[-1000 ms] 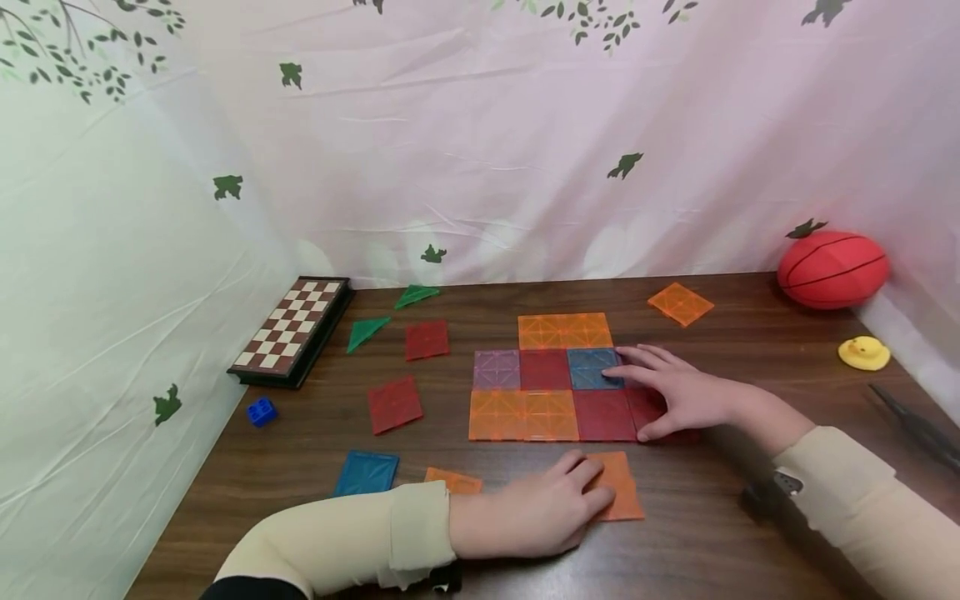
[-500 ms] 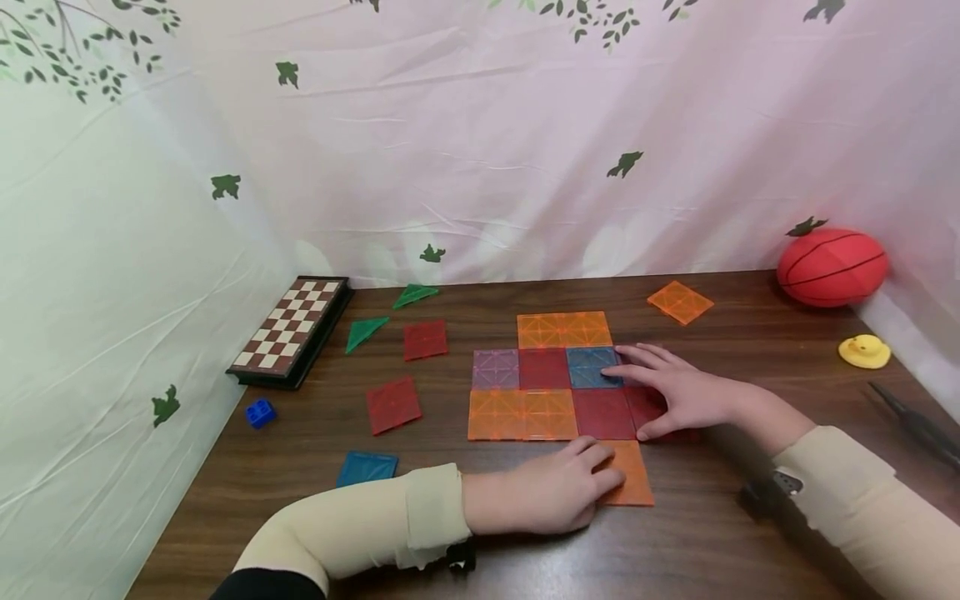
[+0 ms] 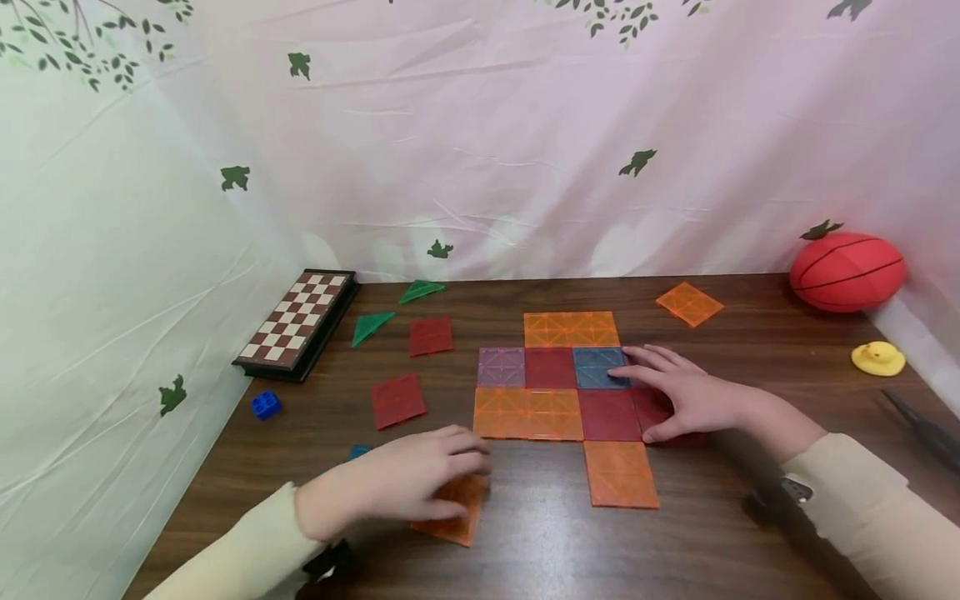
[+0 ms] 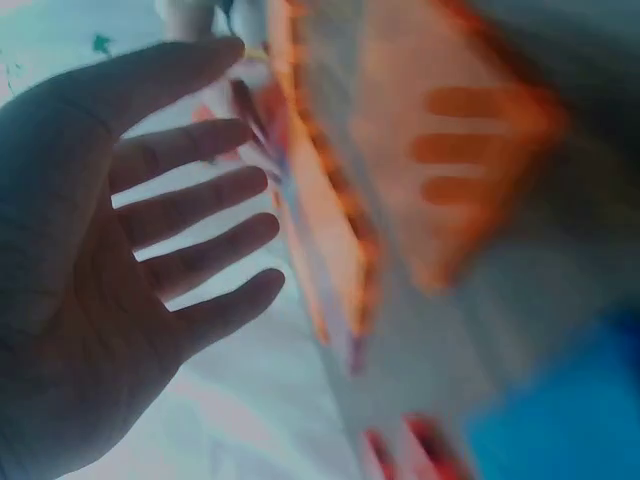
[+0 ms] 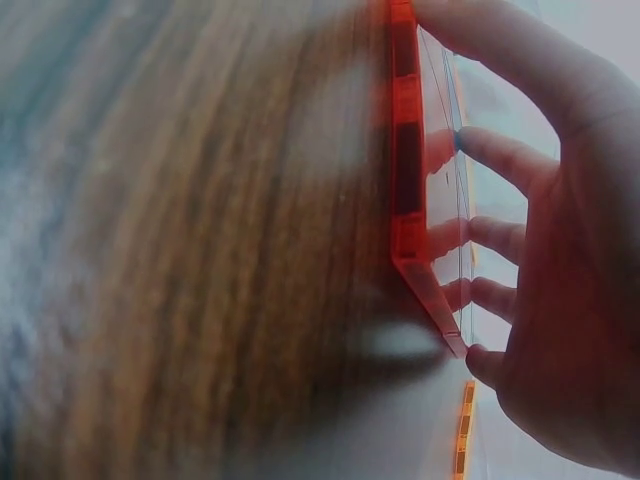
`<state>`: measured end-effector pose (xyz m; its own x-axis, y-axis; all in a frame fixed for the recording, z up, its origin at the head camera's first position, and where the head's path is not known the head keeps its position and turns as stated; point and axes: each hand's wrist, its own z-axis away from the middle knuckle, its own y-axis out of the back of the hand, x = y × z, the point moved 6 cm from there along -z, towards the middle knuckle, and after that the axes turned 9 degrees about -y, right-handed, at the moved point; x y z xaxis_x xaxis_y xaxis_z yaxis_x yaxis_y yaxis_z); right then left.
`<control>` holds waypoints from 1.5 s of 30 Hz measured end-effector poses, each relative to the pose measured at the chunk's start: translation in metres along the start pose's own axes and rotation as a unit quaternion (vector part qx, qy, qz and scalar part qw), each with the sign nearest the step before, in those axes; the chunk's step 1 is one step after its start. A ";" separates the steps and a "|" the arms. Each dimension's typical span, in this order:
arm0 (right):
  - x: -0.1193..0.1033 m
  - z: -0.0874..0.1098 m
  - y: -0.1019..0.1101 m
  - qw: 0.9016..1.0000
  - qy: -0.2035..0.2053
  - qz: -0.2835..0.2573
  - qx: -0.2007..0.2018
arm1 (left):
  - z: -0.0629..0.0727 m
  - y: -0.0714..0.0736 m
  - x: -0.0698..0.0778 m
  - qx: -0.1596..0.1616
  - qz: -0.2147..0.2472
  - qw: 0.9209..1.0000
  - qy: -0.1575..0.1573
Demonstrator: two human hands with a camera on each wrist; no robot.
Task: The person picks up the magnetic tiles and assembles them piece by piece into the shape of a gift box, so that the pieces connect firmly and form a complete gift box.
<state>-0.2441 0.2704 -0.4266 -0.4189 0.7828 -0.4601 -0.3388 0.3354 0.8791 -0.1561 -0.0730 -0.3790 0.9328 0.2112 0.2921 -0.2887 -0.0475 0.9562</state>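
Note:
My left hand (image 3: 408, 475) hovers over a loose orange magnetic tile (image 3: 467, 504), its fingers extended. In the left wrist view those fingers are mirrored in the orange tile's face (image 4: 390, 60), with a gap between. My right hand (image 3: 697, 396) rests its spread fingertips on the right side of a flat patchwork of magnetic tiles. A blue tile (image 3: 597, 368) is under its index finger, and the thumb is at the edge of a red tile (image 5: 408, 150). The patchwork also includes a purple tile (image 3: 501, 367), orange tiles (image 3: 500, 414) and an orange tile (image 3: 621, 475) adjoining its front edge.
Two loose red tiles (image 3: 397, 401) and two green triangles (image 3: 371, 327) lie left, near a chessboard (image 3: 296, 321) and blue block (image 3: 266, 405). A blue tile (image 3: 358, 451) is mostly hidden. Right are an orange tile (image 3: 688, 304), red ball (image 3: 847, 272) and yellow duck (image 3: 877, 358).
My left hand slid an orange tile up against the patchwork's front edge, let go, and moved left over another orange tile. My right hand has stayed put.

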 end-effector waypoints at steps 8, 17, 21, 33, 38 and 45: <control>0.002 0.002 0.003 1.000 -0.009 -0.001 -0.002 | 0.032 -0.026 0.001 -0.024 0.038 0.997 0.058; -0.001 0.000 0.003 1.000 -0.009 -0.005 -0.006 | 0.001 -0.033 -0.004 0.002 -0.010 0.999 0.037; 0.000 -0.002 0.002 1.000 -0.010 -0.007 -0.008 | -0.030 -0.032 0.000 0.013 -0.062 0.998 0.013; -0.001 -0.003 -0.001 1.000 -0.016 -0.015 -0.013 | -0.082 -0.035 0.013 0.042 -0.141 0.989 -0.018; -0.002 -0.001 -0.001 1.000 -0.013 -0.011 -0.008 | -0.090 -0.035 0.017 0.059 -0.153 0.986 -0.020; -0.004 0.001 0.000 1.000 -0.014 -0.014 -0.009 | -0.102 -0.035 0.020 0.084 -0.156 0.984 -0.012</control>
<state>-0.2420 0.2676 -0.4243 -0.3862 0.7872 -0.4808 -0.3646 0.3485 0.8635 -0.1496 0.0319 -0.4080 0.9758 0.2178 -0.0188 0.0512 -0.1443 0.9882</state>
